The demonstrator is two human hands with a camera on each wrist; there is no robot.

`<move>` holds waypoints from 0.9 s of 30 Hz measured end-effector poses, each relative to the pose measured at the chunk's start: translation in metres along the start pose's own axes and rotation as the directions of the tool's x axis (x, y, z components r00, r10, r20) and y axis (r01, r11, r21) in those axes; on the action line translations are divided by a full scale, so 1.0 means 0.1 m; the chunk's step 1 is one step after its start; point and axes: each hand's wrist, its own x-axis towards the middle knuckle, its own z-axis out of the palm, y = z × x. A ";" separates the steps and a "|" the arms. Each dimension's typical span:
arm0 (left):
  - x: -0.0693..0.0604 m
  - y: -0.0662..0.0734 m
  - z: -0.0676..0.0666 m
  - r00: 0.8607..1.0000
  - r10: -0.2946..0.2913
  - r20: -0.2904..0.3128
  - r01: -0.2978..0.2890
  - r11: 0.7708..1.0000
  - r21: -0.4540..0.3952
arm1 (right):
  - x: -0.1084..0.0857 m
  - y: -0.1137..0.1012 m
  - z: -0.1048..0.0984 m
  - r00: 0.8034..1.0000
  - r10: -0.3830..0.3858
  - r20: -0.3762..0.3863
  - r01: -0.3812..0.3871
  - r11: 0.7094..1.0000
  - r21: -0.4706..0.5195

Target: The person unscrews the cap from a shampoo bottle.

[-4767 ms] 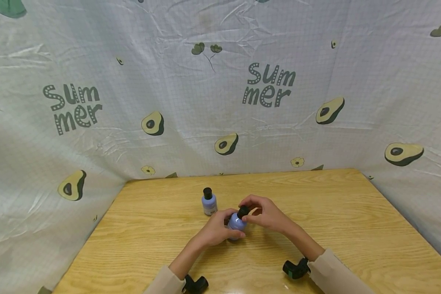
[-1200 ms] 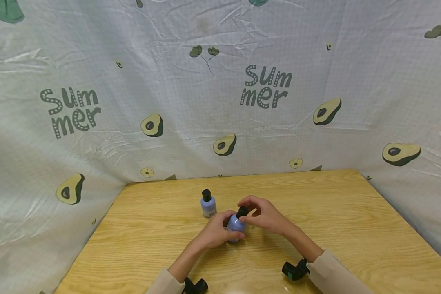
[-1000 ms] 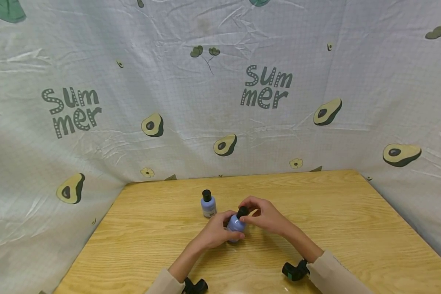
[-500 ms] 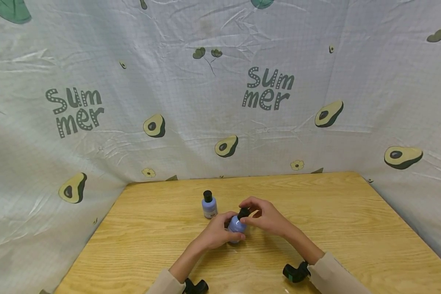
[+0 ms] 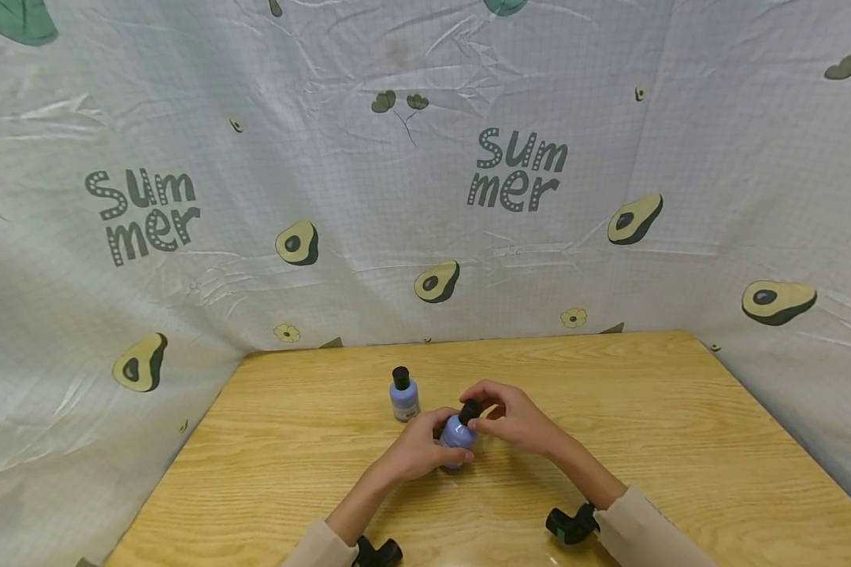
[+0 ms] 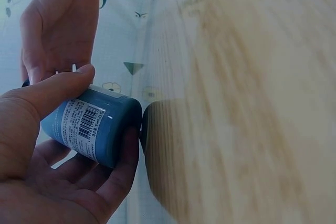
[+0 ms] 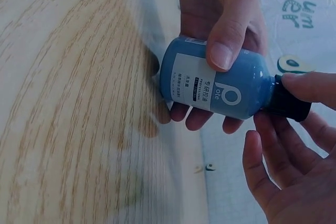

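Head cam, lower ctr: I've got a small round-shouldered lavender-blue plastic bottle point(image 5: 458, 432), tilted; L hand point(image 5: 421, 447) has fingers wrapped round its body. R hand point(image 5: 512, 414) pinches its black cap point(image 5: 471, 410), other fingers loosely spread. Similar black-capped bottle point(image 5: 404, 399) upright on light-wood counter point(image 5: 610, 394), up-left.

We see the left forearm point(image 5: 358, 496) and the right forearm point(image 5: 585, 471) slant inward from the lower edge of the head view, with the hands close together in front of the body. The left hand point(image 5: 420, 447) is curled in a grip, its thumb point(image 6: 65, 85) laid along one side and its fingers point(image 6: 118, 179) wrapped round from the other. The right hand point(image 5: 514, 417) pinches, thumb opposite bent fingers. In the right wrist view we see one of its fingers point(image 7: 255, 166) standing apart from the rest.
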 end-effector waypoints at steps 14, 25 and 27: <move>-0.01 0.00 0.00 1.000 0.006 -0.003 -0.006 1.000 0.007 | 0.01 0.03 0.01 0.999 0.034 -0.020 -0.034 0.999 0.005; -0.01 0.01 0.01 1.000 0.005 -0.004 -0.005 1.000 0.004 | -0.01 -0.02 0.00 1.000 0.009 -0.003 -0.009 1.000 -0.010; -0.01 0.01 0.01 1.000 0.000 -0.004 0.000 1.000 0.003 | -0.01 -0.01 0.00 1.000 0.016 -0.007 -0.016 1.000 -0.007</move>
